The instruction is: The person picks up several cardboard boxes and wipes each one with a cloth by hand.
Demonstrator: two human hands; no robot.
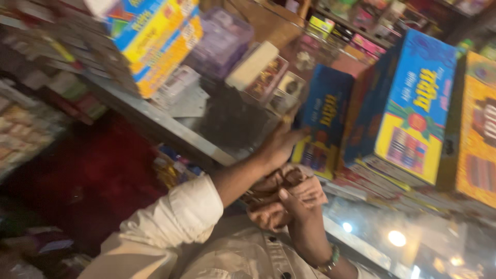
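Note:
My left hand point(281, 143) stretches out from a rolled white sleeve to the left edge of a dark blue and yellow box point(326, 116) that stands on the counter. The fingers touch the box's side, but motion blur hides whether they grip it. My right hand point(295, 209), with a bead bracelet at the wrist, is closed on a crumpled brownish-pink cloth point(289, 188) just below the left wrist, close to my white buttoned shirt point(243, 256).
A bigger blue and yellow box point(411, 103) and an orange one point(478, 139) stand to the right on stacked flat packs. A glass counter top point(413, 243) reflects lights. Shelves point(155, 121) at the left hold colourful boxes, a purple pack point(222, 41) and small cartons.

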